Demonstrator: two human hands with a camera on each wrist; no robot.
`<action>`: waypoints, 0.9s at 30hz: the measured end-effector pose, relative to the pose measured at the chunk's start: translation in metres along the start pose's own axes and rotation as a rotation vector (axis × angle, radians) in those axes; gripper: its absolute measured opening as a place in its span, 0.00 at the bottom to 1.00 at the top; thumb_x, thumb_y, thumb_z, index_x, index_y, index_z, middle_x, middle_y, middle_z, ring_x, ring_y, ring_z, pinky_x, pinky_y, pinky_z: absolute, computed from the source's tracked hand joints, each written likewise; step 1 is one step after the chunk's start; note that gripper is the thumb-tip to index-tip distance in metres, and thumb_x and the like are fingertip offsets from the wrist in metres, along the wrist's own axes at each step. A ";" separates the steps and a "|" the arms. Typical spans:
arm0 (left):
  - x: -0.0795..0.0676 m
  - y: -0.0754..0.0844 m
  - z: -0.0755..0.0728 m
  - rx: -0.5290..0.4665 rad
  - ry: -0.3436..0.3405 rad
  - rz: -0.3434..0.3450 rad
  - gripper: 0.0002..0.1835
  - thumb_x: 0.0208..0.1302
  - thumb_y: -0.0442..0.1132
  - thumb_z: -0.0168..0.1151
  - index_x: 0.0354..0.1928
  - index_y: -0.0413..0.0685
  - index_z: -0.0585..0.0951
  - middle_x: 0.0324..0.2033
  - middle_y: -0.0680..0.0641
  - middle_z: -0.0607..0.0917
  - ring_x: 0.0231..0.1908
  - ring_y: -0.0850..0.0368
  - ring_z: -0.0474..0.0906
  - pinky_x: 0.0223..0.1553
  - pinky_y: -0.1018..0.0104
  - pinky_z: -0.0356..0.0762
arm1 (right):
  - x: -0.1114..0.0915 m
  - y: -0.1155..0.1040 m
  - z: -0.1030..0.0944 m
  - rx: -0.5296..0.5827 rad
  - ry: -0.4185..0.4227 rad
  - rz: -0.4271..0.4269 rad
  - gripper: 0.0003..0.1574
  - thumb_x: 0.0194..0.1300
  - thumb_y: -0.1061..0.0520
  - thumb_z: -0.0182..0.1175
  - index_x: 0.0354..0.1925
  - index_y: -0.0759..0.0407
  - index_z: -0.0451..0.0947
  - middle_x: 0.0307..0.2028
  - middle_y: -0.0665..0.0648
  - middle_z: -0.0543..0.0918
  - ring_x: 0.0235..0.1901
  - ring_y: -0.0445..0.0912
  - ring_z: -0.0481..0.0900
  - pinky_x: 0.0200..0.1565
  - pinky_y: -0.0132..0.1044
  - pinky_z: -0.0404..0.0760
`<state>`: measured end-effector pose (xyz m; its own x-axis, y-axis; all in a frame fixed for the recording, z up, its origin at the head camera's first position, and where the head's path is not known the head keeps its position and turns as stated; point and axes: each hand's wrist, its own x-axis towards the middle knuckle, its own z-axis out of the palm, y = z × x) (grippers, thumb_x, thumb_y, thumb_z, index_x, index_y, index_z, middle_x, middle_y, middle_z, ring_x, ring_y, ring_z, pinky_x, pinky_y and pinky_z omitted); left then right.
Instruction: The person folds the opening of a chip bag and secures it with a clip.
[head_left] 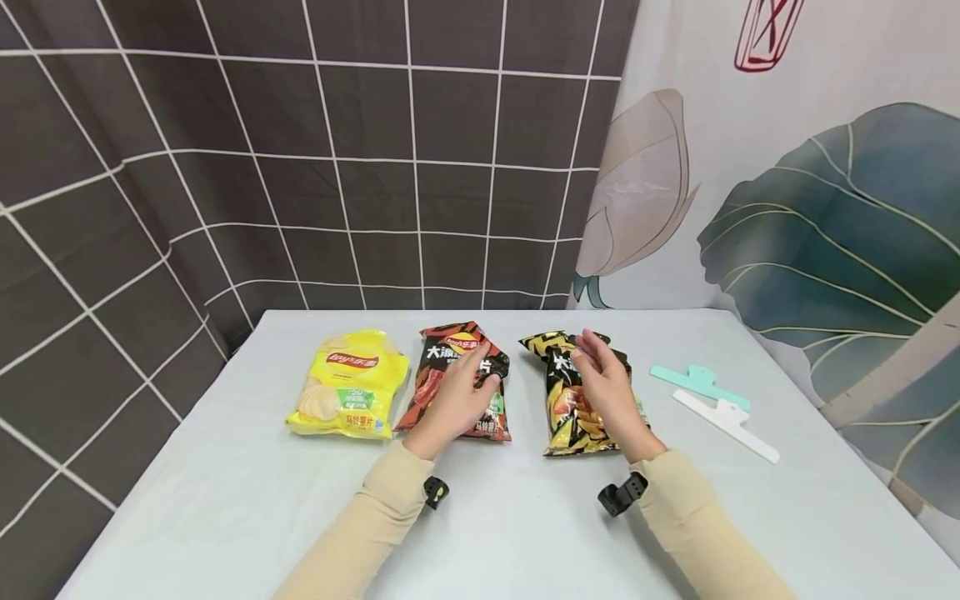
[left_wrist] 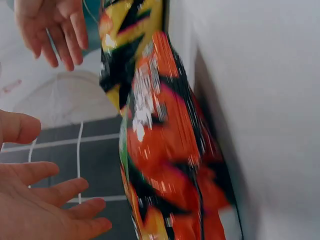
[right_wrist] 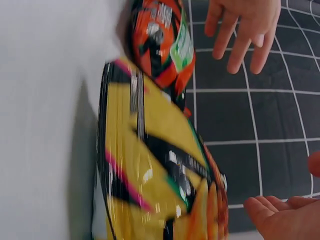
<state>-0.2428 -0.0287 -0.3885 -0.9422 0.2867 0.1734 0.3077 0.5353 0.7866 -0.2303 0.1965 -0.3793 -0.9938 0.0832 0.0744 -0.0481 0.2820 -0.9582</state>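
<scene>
Over the red chip bag [head_left: 427,385] hovers my left hand [head_left: 461,396], fingers loosely extended and holding nothing. My right hand [head_left: 606,385] is above the black and yellow chip bag [head_left: 570,417], its fingers relaxed with nothing in them. In the left wrist view a gap shows between the left fingers [left_wrist: 65,187] and the red bag [left_wrist: 165,135]. The right wrist view likewise shows the right hand [right_wrist: 287,215] beside the black and yellow bag [right_wrist: 155,150], apart from it. Both bags lie face up; the top of the black and yellow one looks folded or creased.
A yellow chip bag [head_left: 348,383] lies at the left of the white table [head_left: 225,500]. On the right are a teal bag clip [head_left: 701,385] and a white bag clip [head_left: 727,423]. A dark gridded cloth [head_left: 450,192] and a leaf-patterned one [head_left: 840,217] hang behind the table.
</scene>
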 end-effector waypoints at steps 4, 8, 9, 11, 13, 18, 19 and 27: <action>0.002 -0.011 -0.011 0.011 0.053 -0.032 0.31 0.70 0.43 0.52 0.73 0.47 0.60 0.72 0.39 0.59 0.72 0.39 0.51 0.69 0.38 0.52 | 0.002 -0.001 0.010 0.081 -0.053 0.047 0.38 0.76 0.50 0.44 0.75 0.57 0.45 0.74 0.58 0.56 0.71 0.53 0.59 0.70 0.46 0.62; 0.003 -0.022 -0.021 0.051 0.096 -0.090 0.32 0.70 0.45 0.52 0.73 0.47 0.59 0.72 0.38 0.58 0.72 0.36 0.51 0.67 0.35 0.52 | 0.004 -0.005 0.022 0.167 -0.109 0.086 0.38 0.76 0.51 0.44 0.76 0.59 0.42 0.74 0.60 0.53 0.72 0.53 0.56 0.70 0.45 0.62; 0.003 -0.025 -0.023 0.059 0.104 -0.107 0.32 0.70 0.45 0.52 0.73 0.47 0.59 0.72 0.38 0.58 0.72 0.36 0.51 0.67 0.34 0.52 | 0.005 -0.005 0.025 0.186 -0.120 0.102 0.39 0.76 0.51 0.44 0.76 0.58 0.41 0.75 0.60 0.52 0.73 0.53 0.55 0.70 0.45 0.61; 0.004 -0.030 -0.026 0.059 0.115 -0.134 0.33 0.70 0.46 0.51 0.73 0.46 0.58 0.72 0.37 0.57 0.72 0.36 0.52 0.67 0.35 0.52 | 0.007 -0.006 0.030 0.217 -0.141 0.130 0.39 0.76 0.51 0.43 0.76 0.59 0.40 0.75 0.60 0.51 0.73 0.52 0.53 0.70 0.45 0.60; 0.004 -0.035 -0.029 0.040 0.123 -0.145 0.33 0.71 0.46 0.50 0.73 0.44 0.57 0.72 0.36 0.56 0.71 0.36 0.52 0.67 0.36 0.53 | 0.008 -0.005 0.035 0.248 -0.161 0.161 0.39 0.77 0.51 0.42 0.76 0.60 0.39 0.75 0.60 0.50 0.73 0.52 0.53 0.71 0.45 0.60; 0.006 -0.045 -0.032 -0.025 0.119 -0.156 0.33 0.72 0.43 0.49 0.74 0.39 0.54 0.72 0.33 0.54 0.72 0.35 0.50 0.69 0.39 0.51 | 0.012 0.001 0.048 0.301 -0.199 0.228 0.39 0.77 0.52 0.42 0.76 0.61 0.39 0.75 0.62 0.49 0.73 0.55 0.54 0.70 0.46 0.60; 0.006 -0.046 -0.032 -0.033 0.117 -0.169 0.33 0.72 0.44 0.48 0.74 0.39 0.53 0.73 0.34 0.54 0.72 0.36 0.49 0.70 0.40 0.51 | 0.013 0.002 0.050 0.305 -0.201 0.240 0.39 0.76 0.52 0.42 0.76 0.61 0.39 0.75 0.62 0.50 0.72 0.55 0.55 0.70 0.47 0.61; 0.011 -0.058 -0.033 -0.036 0.110 -0.248 0.35 0.73 0.46 0.46 0.75 0.42 0.49 0.73 0.35 0.54 0.72 0.37 0.50 0.70 0.42 0.51 | 0.017 0.012 0.068 0.292 -0.243 0.280 0.40 0.74 0.56 0.46 0.75 0.62 0.40 0.75 0.65 0.49 0.72 0.58 0.53 0.71 0.51 0.58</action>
<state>-0.2756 -0.0830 -0.4124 -0.9975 0.0615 0.0349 0.0630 0.5494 0.8332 -0.2549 0.1359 -0.4081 -0.9658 -0.1180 -0.2310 0.2330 -0.0028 -0.9725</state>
